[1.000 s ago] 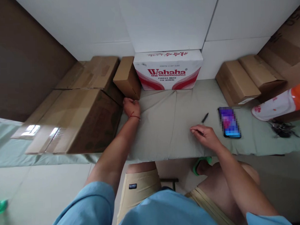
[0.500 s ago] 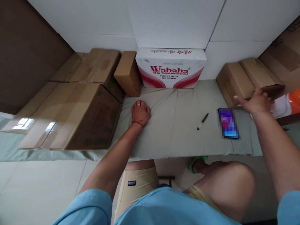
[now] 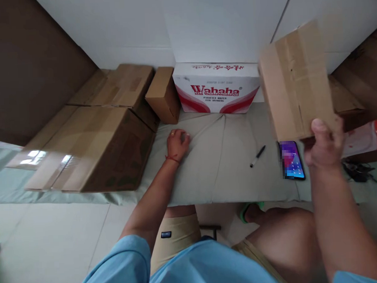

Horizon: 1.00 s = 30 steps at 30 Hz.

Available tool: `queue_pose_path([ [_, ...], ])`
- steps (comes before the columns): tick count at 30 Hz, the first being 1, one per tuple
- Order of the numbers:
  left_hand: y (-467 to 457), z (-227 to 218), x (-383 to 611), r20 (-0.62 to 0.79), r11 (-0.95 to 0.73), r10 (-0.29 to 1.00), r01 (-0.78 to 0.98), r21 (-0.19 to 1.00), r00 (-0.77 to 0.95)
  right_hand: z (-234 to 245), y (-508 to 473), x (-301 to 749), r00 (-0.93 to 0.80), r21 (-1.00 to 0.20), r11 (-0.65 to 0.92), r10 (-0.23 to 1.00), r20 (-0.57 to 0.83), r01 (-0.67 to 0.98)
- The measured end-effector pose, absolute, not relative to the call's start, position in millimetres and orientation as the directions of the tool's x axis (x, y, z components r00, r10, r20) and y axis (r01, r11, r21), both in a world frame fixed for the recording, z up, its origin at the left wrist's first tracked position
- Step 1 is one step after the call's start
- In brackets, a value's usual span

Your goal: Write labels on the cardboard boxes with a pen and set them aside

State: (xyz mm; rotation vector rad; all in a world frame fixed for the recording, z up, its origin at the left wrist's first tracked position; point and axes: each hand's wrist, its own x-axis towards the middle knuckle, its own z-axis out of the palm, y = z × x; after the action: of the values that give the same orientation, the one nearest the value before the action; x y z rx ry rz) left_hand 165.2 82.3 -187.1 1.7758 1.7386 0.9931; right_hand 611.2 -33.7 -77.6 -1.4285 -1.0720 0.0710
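Observation:
My right hand [image 3: 326, 147] grips a brown cardboard box [image 3: 293, 82] by its lower right corner, thumb on the near face. The box is raised and tilted above the table, with clear tape down its face; its edges are slightly blurred. Below it, a phone [image 3: 292, 160] with a lit screen lies on the green-grey cloth. A pen [image 3: 257, 156] with a black cap lies left of the phone. My left hand [image 3: 178, 142] rests on the cloth, fingers loosely curled with a gap at the thumb, holding nothing. In front of it stands a narrow brown box [image 3: 164, 95].
A white and red Wahaha carton [image 3: 216, 89] stands against the wall. Large taped cartons [image 3: 92, 140] fill the left side. At the right are another brown box [image 3: 344, 97], an orange and white item [image 3: 366, 137] and a dark tangled object [image 3: 359, 170].
My right hand has taken hold of the nearer brown box at the right and lifted it up off the table. My left hand stays in place, turned slightly, with the thumb side more open.

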Motion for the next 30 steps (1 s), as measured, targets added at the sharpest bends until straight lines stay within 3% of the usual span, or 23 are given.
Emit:
queue_pose_path([
  [1, 83, -188, 165, 0.171, -0.089, 0.982, 0.602, 0.794, -0.080, -79, -41, 589, 0.556, -0.902, 0.288, 0.714, 0.426, 0.322],
  [3, 83, -187, 164, 0.148, -0.083, 0.985, 0.496, 0.864, -0.093, -87, -53, 556, 0.537, -0.958, 0.268, 0.796, 0.279, 0.101],
  [6, 82, -182, 160, 0.082, -0.068, 0.996, 0.332, 0.941, -0.030, -107, -63, 534, 0.428, -0.996, 0.083, 0.900, 0.081, 0.015],
  [9, 80, -174, 155, -0.052, 0.049, 0.996, 0.045, 0.998, 0.079, -125, -59, 523, 0.374, -0.997, -0.079, 0.924, -0.077, -0.010],
  [12, 75, -171, 154, -0.089, 0.137, 0.970, -0.209, 0.968, 0.225, -135, -48, 507, 0.370, -0.992, -0.124, 0.922, -0.111, 0.010],
  [16, 66, -177, 155, 0.007, 0.102, 0.937, -0.292, 0.951, 0.349, -142, -41, 491, 0.396, -0.991, -0.121, 0.908, -0.135, -0.060],
  [20, 66, -186, 156, 0.014, 0.054, 0.967, -0.257, 0.965, 0.255, -145, -45, 493, 0.414, -0.987, -0.134, 0.896, -0.159, -0.090],
  [24, 70, -188, 158, 0.009, 0.032, 0.991, -0.306, 0.951, 0.133, -144, -48, 496, 0.321, -0.973, -0.178, 0.922, -0.217, -0.148],
  [27, 68, -182, 159, 0.004, 0.073, 0.985, -0.432, 0.899, 0.175, -142, -49, 495, 0.274, -0.970, -0.196, 0.934, -0.230, -0.147],
  [30, 61, -175, 158, -0.047, 0.206, 0.952, -0.517, 0.831, 0.304, -142, -48, 497, 0.337, -0.947, -0.220, 0.895, -0.291, -0.234],
])
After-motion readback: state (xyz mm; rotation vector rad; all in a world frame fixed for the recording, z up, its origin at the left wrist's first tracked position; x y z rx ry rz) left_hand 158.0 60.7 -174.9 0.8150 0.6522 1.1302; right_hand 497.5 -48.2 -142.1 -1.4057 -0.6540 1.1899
